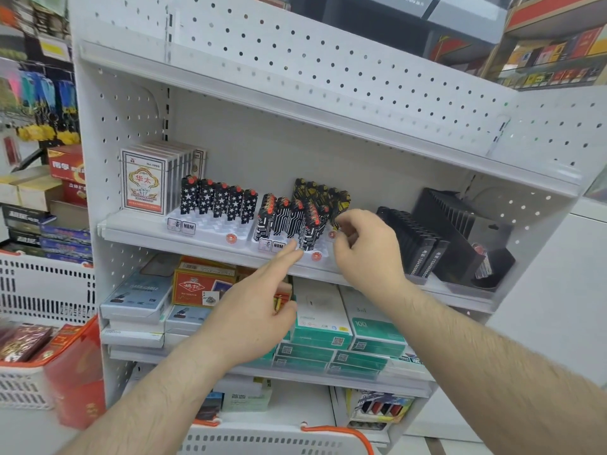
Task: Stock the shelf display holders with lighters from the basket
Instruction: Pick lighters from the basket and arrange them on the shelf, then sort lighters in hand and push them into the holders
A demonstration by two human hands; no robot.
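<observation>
On the middle shelf, a white display holder (pixel 210 228) carries a row of black star-patterned lighters (pixel 217 199). To its right, a second white holder (pixel 323 254) holds black circuit-patterned lighters (pixel 286 219) with red tops, and behind them black-and-yellow lighters (pixel 316 191). My right hand (pixel 366 249) is at that holder's right end, its fingertips curled around the lowest black-and-yellow lighter (pixel 341 201). My left hand (pixel 256 310) reaches up with straight fingers, the index tip touching the holder's front edge. The white basket (pixel 279 445) with an orange handle sits at the bottom edge; its contents are hidden.
Card packs (pixel 144 178) stand left of the holders, black boxes (pixel 417 238) and a black rack (pixel 460 231) to the right. The shelf below carries stacked teal and white boxes (pixel 325 326). Another white basket (pixel 36 290) and red packs (pixel 75 366) are at the left.
</observation>
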